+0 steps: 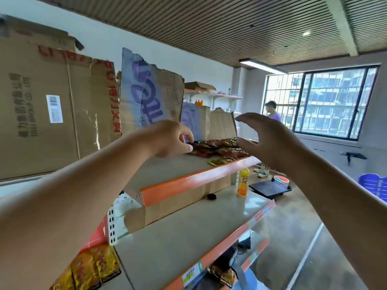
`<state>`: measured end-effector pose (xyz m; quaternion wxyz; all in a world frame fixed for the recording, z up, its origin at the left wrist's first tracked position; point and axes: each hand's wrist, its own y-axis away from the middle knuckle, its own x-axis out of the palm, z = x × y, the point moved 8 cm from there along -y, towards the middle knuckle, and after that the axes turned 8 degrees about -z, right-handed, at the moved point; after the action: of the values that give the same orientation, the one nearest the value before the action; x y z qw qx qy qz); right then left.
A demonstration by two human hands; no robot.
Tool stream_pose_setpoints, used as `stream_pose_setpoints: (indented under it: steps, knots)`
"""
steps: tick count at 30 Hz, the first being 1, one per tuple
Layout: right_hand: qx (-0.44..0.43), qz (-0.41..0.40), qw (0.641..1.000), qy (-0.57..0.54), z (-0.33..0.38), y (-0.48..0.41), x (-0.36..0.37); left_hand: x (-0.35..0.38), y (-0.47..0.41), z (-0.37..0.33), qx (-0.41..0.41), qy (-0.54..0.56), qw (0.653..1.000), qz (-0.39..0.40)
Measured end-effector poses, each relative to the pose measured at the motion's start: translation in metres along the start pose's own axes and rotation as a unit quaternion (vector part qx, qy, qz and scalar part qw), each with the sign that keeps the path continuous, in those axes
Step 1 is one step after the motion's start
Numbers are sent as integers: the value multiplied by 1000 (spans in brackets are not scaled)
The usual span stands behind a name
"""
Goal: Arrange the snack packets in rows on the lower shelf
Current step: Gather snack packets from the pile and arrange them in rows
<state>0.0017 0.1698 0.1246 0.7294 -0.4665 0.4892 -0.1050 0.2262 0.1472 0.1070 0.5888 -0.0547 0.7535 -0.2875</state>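
Note:
A heap of red and brown snack packets lies on the top shelf, with a green packet near the orange front edge. My left hand reaches onto that shelf and its fingertips pinch the near end of the heap. My right hand hovers just right of the packets, fingers spread and curved, holding nothing. The shelf below carries a row of yellow snack packets at its near left.
A yellow drink bottle and a small black object stand on the middle shelf. Flattened cardboard boxes line the shelf backs. More packets lie lower down. A person stands by the window; a black trolley is on the floor.

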Motion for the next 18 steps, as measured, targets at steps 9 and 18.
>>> stream_pose_setpoints:
  steps: [9,18]
  knots:
    - [-28,78,996,25,-50,-70,108,62,-104,66,-59,1,996,65]
    - [-33,147,986,70,-93,-128,198,108,-192,106,-110,-22,984,138]
